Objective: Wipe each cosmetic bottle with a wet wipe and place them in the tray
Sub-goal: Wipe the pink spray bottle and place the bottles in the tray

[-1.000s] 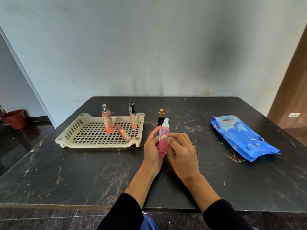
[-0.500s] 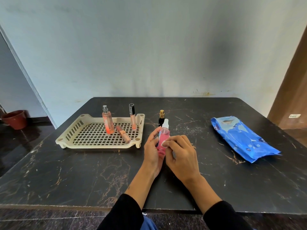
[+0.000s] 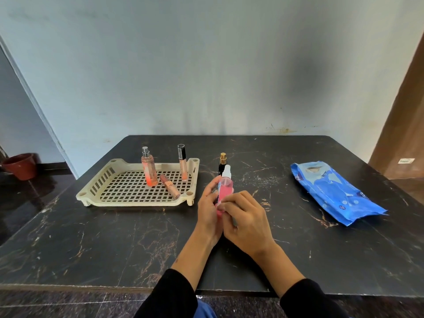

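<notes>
Pink bottle (image 3: 226, 188) is standing upright above the counter (image 3: 114, 237), just right of the tray (image 3: 137, 198) and near the middle of the scene, with both hands around it. The left hand (image 3: 210, 214) is gripping its lower body from the left, fingers curled round it. The right hand (image 3: 246, 220) is closing its grip on a wipe (image 3: 221, 205), pinching the small white bit against the lower front of the bottle; most of the wipe is hidden under the fingers. The white spray cap is sticking up clear of both hands.

Behind it, a black bottle (image 3: 222, 165) with a gold top is standing on the counter, partly hidden by the pink one. In the tray, an orange bottle (image 3: 149, 171) is standing upright toward the far side, a slim tube (image 3: 182, 165) is standing at the far right corner, and another tube (image 3: 170, 186) is lying tilted between them on the grid floor.

A blue wipe pack (image 3: 332, 191) is lying flat on the right of the counter, well apart from the hands. A brown pot (image 3: 19, 166) is sitting on the floor at far left.
</notes>
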